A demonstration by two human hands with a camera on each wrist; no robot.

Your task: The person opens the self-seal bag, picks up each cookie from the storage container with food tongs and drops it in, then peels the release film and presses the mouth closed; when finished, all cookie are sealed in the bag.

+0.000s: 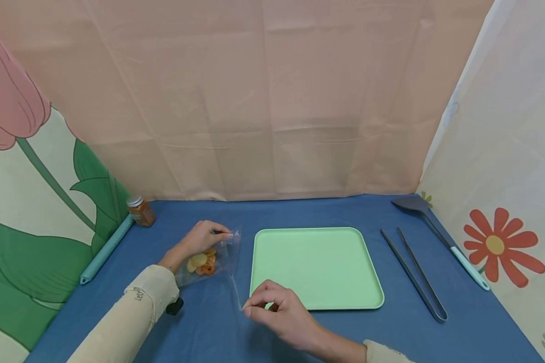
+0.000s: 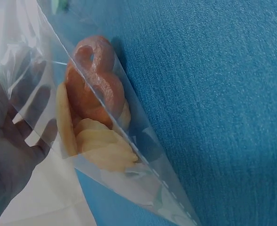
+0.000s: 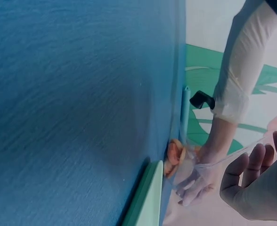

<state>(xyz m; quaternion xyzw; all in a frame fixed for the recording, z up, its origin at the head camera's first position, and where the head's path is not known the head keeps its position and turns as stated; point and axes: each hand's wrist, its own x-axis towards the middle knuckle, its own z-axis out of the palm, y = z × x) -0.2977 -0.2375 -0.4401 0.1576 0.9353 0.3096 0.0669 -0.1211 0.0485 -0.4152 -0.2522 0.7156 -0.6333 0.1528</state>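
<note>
My left hand [image 1: 202, 238] pinches the far top edge of a clear plastic bag [image 1: 227, 257]. Yellow wavy crisps [image 2: 105, 146] and reddish, knobbly pieces [image 2: 98, 80] lie inside the bag. From the bag a thin clear strand of plastic stretches toward me, and my right hand [image 1: 283, 311] pinches its near end between thumb and fingers, by the near left corner of a light green tray [image 1: 315, 267]. The left wrist view shows the bag hanging at a slant over the blue cloth, with the left hand [image 2: 11, 146] partly behind the film.
Right of the tray lie dark tongs [image 1: 418, 277] and a spatula [image 1: 440, 237] with a pale handle. At the back left are a jar [image 1: 141, 212] with a silver lid and a long teal roll [image 1: 106, 249]. Hanging cloths [image 1: 263, 101] border the blue-covered table [image 1: 209, 322].
</note>
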